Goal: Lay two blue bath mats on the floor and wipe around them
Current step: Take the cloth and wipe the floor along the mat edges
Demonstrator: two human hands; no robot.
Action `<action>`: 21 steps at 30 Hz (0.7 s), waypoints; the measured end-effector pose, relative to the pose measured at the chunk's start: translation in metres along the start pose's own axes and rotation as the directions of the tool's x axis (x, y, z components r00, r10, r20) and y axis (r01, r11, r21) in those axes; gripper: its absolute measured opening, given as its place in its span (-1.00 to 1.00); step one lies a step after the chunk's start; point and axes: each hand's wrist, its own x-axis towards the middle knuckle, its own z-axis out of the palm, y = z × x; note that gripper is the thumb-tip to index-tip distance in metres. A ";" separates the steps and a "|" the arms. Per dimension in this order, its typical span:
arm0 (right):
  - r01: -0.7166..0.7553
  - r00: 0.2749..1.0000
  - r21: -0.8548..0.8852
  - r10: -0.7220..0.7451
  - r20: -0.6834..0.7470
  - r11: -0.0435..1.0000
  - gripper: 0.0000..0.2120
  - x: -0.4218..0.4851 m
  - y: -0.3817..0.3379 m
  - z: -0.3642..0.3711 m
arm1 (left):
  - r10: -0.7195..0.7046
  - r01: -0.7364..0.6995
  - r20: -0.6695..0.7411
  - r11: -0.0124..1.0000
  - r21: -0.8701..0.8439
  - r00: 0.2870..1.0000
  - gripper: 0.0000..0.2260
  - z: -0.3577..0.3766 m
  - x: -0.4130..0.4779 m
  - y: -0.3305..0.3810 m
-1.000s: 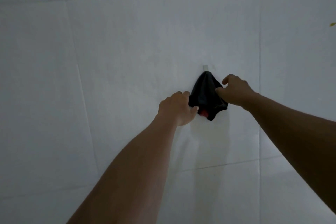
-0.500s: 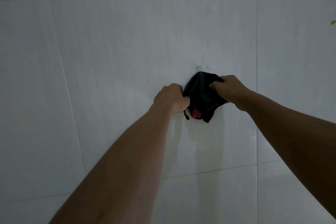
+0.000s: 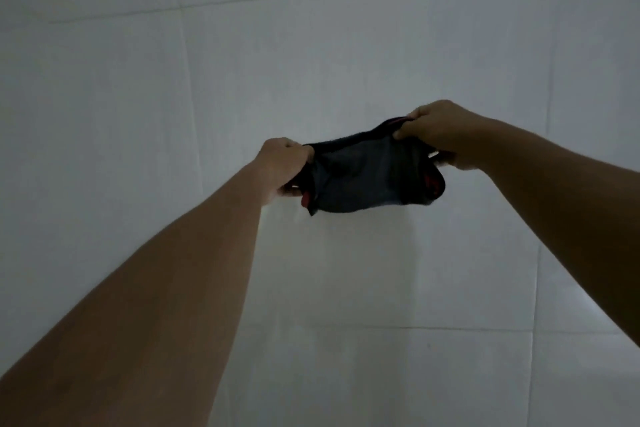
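Left hand: the left hand (image 3: 284,163) sits just left of the frame's centre. Its fingers are curled tight and pinch the left edge of the dark cloth (image 3: 367,180).
Right hand: the right hand (image 3: 440,130) is right of centre and a little higher. Thumb and fingers clamp the cloth's upper right edge, bunching it.
Dark cloth: it is drawn out between the two hands in mid-frame, in front of the tiled wall (image 3: 138,114). The top edge is taut and the body sags below it. Red trim (image 3: 305,199) shows at the lower left corner and again near the right side. Whether the cloth touches the wall cannot be told.
Bath mats: none is in view. The floor is out of frame too, so where the mats lie cannot be told.
Step, as a judgement: the cloth is being opened out, probably as the wiper. Laying and wiping both seem yet to come.
Risk, slip: each hand holds only a small pinch of edge. If one hand eases, that side drops and the cloth swings or falls out of sight.
Risk, overstretch: a hard pull along the taut top edge could strain its seam.
Risk, poor wiper: the cloth looks thin and small. Bunched in the hand, it may only smear.
Risk, dim light: the scene is dark and the cloth darker. Dirt on it, or missed patches, would be hard to spot.
Risk, order: wiping before the mats are placed leaves no edges to wipe around.
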 end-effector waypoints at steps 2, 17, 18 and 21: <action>-0.073 0.986 -0.073 0.083 0.144 0.995 -0.78 0.004 0.006 0.030 | -0.137 0.135 0.012 0.988 0.079 0.991 -0.83 -0.030 -0.016 -0.025; -0.112 0.397 0.038 0.010 0.918 0.993 -0.76 -0.105 -0.063 0.433 | -0.634 0.650 -0.373 0.753 -0.099 0.677 -0.71 -0.297 -0.207 -0.197; -0.089 0.356 0.067 -0.031 0.934 0.994 -0.77 -0.119 -0.082 0.454 | -0.642 0.647 -0.382 0.750 -0.136 0.665 -0.70 -0.315 -0.222 -0.196; -0.012 0.210 0.143 -0.137 0.968 0.990 -0.86 -0.164 -0.140 0.497 | -0.639 0.617 -0.429 0.758 -0.211 0.638 -0.69 -0.366 -0.270 -0.186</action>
